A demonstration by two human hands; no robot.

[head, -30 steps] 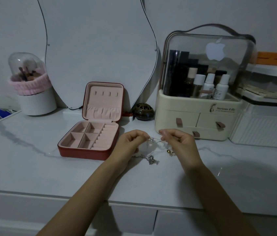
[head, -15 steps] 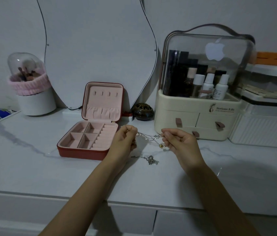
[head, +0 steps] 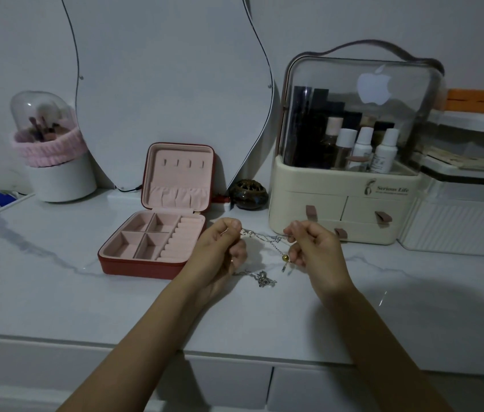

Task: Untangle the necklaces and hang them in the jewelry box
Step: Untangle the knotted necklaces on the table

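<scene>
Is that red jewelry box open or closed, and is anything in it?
Open and empty: the jewelry box lid stands upright, its hooks and pink compartments bare.

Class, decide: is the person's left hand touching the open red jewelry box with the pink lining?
Apart. In the head view, the left hand pinches the tangled silver necklace chains to the right of the red jewelry box, with white countertop showing between them.

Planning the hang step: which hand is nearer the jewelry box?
Left. The left hand is just right of the jewelry box; the right hand is farther right, across the necklaces.
</scene>
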